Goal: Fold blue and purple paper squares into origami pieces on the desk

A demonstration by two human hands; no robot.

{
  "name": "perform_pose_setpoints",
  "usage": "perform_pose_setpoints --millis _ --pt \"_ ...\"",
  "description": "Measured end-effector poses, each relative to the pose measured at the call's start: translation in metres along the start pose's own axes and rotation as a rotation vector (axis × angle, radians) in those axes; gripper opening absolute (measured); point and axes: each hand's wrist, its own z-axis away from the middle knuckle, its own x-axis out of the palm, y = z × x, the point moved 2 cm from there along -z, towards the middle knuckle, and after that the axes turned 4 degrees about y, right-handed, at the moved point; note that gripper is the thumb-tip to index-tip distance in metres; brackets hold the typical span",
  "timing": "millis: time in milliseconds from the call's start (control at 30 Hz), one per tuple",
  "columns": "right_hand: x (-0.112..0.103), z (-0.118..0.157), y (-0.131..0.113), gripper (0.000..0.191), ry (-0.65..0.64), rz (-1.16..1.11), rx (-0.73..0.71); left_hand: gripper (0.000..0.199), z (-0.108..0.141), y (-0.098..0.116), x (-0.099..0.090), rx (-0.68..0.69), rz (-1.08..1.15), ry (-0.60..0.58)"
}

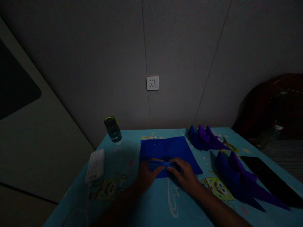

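Observation:
Between my two hands is a small piece of folded blue paper [156, 164], held over the near part of a flat blue sheet [165, 148]. My left hand [147, 172] pinches its left end, thumb in front and fingers behind. At the right end, my right hand [184, 172] grips it the same way. Folded paper boats in blue and purple stand to the right: one group [204, 138] at the back and another group [239, 176] nearer me. The fold details in my fingers are too dim to make out.
A dark water bottle [113, 129] with a green rim stands at the back left. A white power bank [96, 165] with a cable lies at the left edge. Scissors [230, 146] and a flat black object [270, 179] lie right. Behind the patterned blue tablecloth [127, 186] rises a wall with a socket [152, 83].

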Motion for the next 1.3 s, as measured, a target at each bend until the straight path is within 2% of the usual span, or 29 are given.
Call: perform_pose_setpoints --millis 67,167,233,333,500,600,700,833,967,1200,1300 --pt "-0.001 -0.001 -0.002 0.022 0.003 -0.037 0.019 0.015 0.001 -0.002 0.001 0.038 -0.002 -0.055" --pt "0.000 -0.001 -0.004 0.028 0.012 -0.099 0.097 0.023 0.003 -0.009 0.002 -0.050 0.092 -0.069" --pt "0.002 -0.001 -0.005 0.030 0.011 -0.161 0.159 0.028 0.003 -0.010 0.005 -0.123 0.172 -0.121" --pt "0.007 -0.001 -0.006 0.033 -0.004 -0.271 0.211 0.032 0.003 -0.003 0.009 -0.127 0.208 -0.204" --pt "0.013 -0.004 -0.003 0.033 -0.117 -0.354 0.252 0.038 -0.001 0.002 0.009 -0.148 0.251 -0.135" --pt "0.014 -0.004 -0.004 0.035 -0.132 -0.299 0.210 0.041 0.000 -0.004 0.009 -0.204 0.299 -0.113" --pt "0.019 -0.003 -0.005 0.038 -0.142 -0.238 0.162 0.048 0.001 -0.008 0.010 -0.269 0.437 -0.096" --pt "0.028 -0.001 -0.004 0.038 -0.218 -0.259 0.174 0.047 0.001 0.003 0.008 -0.346 0.513 -0.020" --pt "0.027 -0.001 -0.005 0.039 -0.266 -0.305 0.230 0.044 -0.001 0.015 0.005 -0.342 0.534 0.024" --pt "0.021 0.000 -0.011 0.046 -0.199 -0.321 0.244 0.051 -0.003 -0.007 0.008 -0.351 0.657 -0.041" --pt "0.024 0.003 -0.010 0.049 -0.243 -0.397 0.268 0.050 -0.006 -0.014 0.005 -0.366 0.639 -0.032"
